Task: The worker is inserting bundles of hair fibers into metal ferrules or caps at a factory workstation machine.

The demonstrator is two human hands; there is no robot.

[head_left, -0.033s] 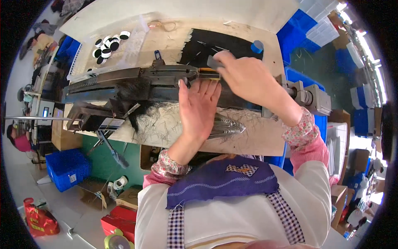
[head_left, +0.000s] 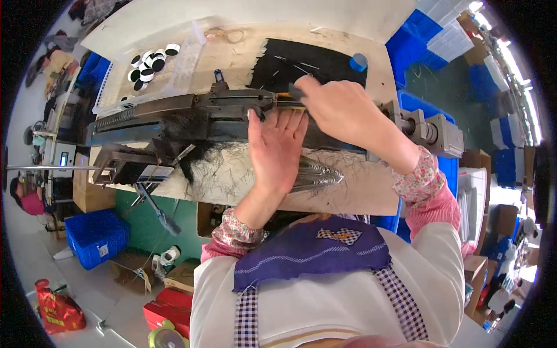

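A long dark metal machine (head_left: 232,100) lies across the bench. My left hand (head_left: 276,152) rests flat against its near side, palm showing, fingers stretched out and thumb raised. Their tips touch the edge of a yellow-edged slot (head_left: 284,100). Just above that slot my right hand (head_left: 342,110) is closed around a small dark grey flat piece (head_left: 296,91), whose exact kind I cannot make out. Beside my left wrist lies a bundle of shiny dark strands (head_left: 318,175). Fine dark bristles (head_left: 226,171) are scattered over the wood.
Behind the machine, a clear plastic tray (head_left: 183,66) holds several round black-and-white caps (head_left: 152,62). A black cloth (head_left: 284,61) carries thin metal pins, with a round blue lid (head_left: 358,62) at its corner. Motor-like parts (head_left: 444,136) close off the machine's right end. Blue crates (head_left: 96,236) stand around.
My right hand has shifted slightly to the left, and the grey piece in it is tilted differently. My left hand stays flat against the machine.
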